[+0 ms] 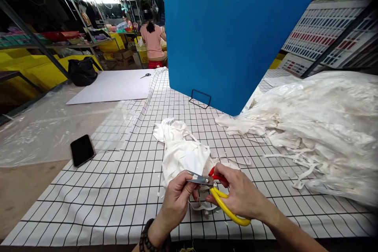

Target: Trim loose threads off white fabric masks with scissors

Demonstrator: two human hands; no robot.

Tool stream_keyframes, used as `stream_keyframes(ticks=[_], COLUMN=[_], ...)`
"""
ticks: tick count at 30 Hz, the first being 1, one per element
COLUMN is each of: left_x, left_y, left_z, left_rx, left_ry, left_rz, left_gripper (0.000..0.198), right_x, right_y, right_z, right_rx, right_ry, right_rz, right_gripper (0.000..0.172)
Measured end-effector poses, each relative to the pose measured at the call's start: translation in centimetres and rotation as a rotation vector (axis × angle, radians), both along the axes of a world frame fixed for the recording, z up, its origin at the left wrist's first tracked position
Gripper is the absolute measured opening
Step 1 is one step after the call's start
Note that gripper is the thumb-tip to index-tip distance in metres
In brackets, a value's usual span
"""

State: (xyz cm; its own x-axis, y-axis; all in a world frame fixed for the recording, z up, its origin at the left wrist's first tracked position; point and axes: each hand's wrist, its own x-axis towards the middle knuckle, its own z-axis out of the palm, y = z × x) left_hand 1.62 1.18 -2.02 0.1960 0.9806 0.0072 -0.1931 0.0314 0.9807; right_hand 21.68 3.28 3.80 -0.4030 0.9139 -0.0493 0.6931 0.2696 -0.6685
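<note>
In my right hand (240, 191) I hold scissors (231, 208) with one red and one yellow handle. Their blades are apart and point left, right at the fingertips of my left hand (176, 201). That hand pinches a bit of white fabric between thumb and finger, by the blades. A crumpled white cloth piece (186, 155) with thin straps lies on the table just beyond my hands. A narrow white strip (203, 206) hangs below my fingers. Small white scraps are scattered around on the checked cloth.
A large blue board (236, 39) stands ahead, by a black wire stand (201, 99). At right lies a big heap of white fabric (325, 138) in clear plastic. A phone (82, 150), black bag (82, 71) and small scissors (145, 75) lie left. A person (153, 41) sits behind.
</note>
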Motion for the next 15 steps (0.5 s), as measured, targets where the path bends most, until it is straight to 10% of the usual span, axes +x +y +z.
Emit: stream_keyframes(ticks=[15], left_x=[0.1], left_y=[-0.08], left_z=[0.4], left_rx=[-0.042], left_ry=[-0.031], left_rz=[-0.027], left_gripper=[0.02], right_x=[0.07], right_y=[-0.53], right_z=[-0.56], right_rx=[0.016], right_ry=[-0.071], right_rz=[0.011], right_gripper=[0.039])
